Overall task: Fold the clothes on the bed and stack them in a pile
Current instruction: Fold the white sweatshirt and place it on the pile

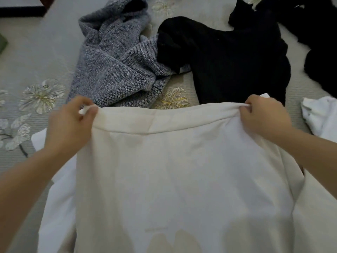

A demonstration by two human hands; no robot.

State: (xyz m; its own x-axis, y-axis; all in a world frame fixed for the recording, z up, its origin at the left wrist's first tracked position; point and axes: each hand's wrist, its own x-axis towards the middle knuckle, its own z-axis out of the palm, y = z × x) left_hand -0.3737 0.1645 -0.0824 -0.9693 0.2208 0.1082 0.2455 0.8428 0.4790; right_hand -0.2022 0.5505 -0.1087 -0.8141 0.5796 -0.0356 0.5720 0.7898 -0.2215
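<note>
At six o'clock, nearest the camera, a cream garment [182,179] is held out over the bed [45,52], its banded edge turned toward twelve. A second white layer [54,189] is seen beneath it at seven o'clock; whether it belongs to the same garment cannot be told. The band is gripped at both ends. At nine o'clock the left hand [71,123] has its fingers [89,111] clenched round a bunched corner. At three o'clock the right hand [264,115] has its fingers [245,111] pinched on the opposite corner. The edge is drawn taut between them, probably so that the cloth is straightened and a square fold can be made. Whether the band is raised off the bed or lies on it cannot be told.

Beyond the band, at eleven o'clock, a grey knit [116,61] is left crumpled, and at one o'clock a black top [228,57] lies loosely spread, the two touching. At three o'clock, just beside the right hand, a white cloth [321,115] is bunched. Farthest off, at two o'clock, more black clothes [319,33] are heaped. All these are judged to be waiting for folding. No finished pile is visible, so the task is taken to be at an early stage.
</note>
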